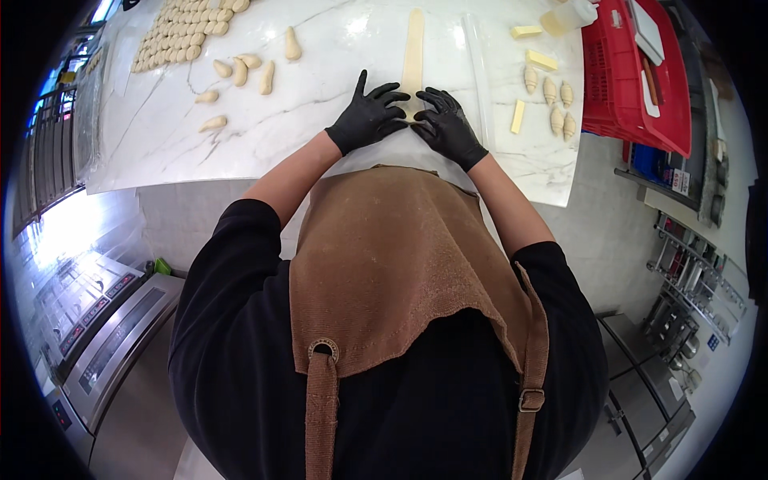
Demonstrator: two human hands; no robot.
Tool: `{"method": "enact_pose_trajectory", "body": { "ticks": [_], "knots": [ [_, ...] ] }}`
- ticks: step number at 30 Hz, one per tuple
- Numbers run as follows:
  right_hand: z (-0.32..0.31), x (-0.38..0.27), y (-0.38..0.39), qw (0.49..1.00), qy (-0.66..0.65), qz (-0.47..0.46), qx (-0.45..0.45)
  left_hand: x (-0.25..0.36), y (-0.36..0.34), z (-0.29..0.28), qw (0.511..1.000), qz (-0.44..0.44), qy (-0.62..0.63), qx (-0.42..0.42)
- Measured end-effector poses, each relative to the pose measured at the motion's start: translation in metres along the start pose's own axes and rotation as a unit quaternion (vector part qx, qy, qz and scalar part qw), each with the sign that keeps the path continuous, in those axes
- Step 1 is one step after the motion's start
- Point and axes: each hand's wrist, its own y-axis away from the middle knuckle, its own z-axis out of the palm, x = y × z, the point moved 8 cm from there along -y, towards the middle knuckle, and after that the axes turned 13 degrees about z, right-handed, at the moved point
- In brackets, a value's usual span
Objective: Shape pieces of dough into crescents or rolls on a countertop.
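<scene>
A long, narrow strip of dough (pixel 413 50) lies flat on the white marbled table, running away from me. My left hand (pixel 368 116), in a black glove, has its fingertips and thumb at the strip's near end, with the little finger raised. From the other side my right hand (pixel 448 128), also gloved in black, closes its bent fingers on that same end. The fingertips partly cover the dough there. Right of the strip lies a long translucent bar (pixel 477 60). Farther right are several small rolled dough pieces (pixel 550 90) and yellow sticks, which look like butter (pixel 542 60).
Loose teardrop-shaped dough pieces (pixel 266 78) lie to the left, with closely packed rows of dough (pixel 180 34) behind them. A clear container (pixel 565 18) stands at the far right, beside a red crate (pixel 620 76). The table's near edge (pixel 200 182) runs close to my apron.
</scene>
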Motion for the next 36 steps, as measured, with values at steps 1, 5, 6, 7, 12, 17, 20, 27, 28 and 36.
{"method": "enact_pose_trajectory", "body": {
  "ticks": [1,5,6,7,12,17,20,27,28,36],
  "knots": [
    [0.000,-0.001,0.000,1.000,0.008,-0.006,0.003,0.001,0.000,0.000,1.000,-0.001,-0.001,-0.002],
    [0.003,0.000,-0.005,1.000,0.020,-0.022,-0.002,-0.003,-0.004,0.003,1.000,0.005,-0.003,-0.003],
    [0.004,0.000,-0.007,0.999,0.022,-0.027,-0.006,-0.004,-0.006,0.003,1.000,0.008,-0.003,-0.002],
    [0.005,-0.001,-0.007,0.999,0.024,-0.032,-0.010,-0.004,-0.006,0.003,1.000,0.011,-0.004,-0.001],
    [-0.003,-0.006,-0.003,0.999,0.024,-0.034,0.009,-0.002,-0.005,-0.002,0.999,0.034,-0.029,0.018],
    [-0.004,0.001,-0.012,1.000,-0.025,-0.003,-0.012,-0.005,-0.012,-0.004,1.000,0.019,0.008,0.013],
    [-0.003,0.002,-0.012,1.000,-0.021,0.000,-0.015,-0.007,-0.012,-0.002,1.000,0.013,0.008,0.001],
    [-0.005,0.002,-0.013,0.999,0.035,-0.005,0.000,-0.005,-0.010,-0.002,0.999,0.028,-0.021,0.009],
    [-0.005,0.001,-0.013,0.999,0.035,-0.004,-0.001,-0.005,-0.011,-0.002,0.999,0.027,-0.020,0.009],
    [-0.006,-0.002,-0.019,0.999,0.029,-0.013,-0.008,-0.014,-0.016,-0.002,0.999,-0.011,0.034,0.004]
  ]
}}
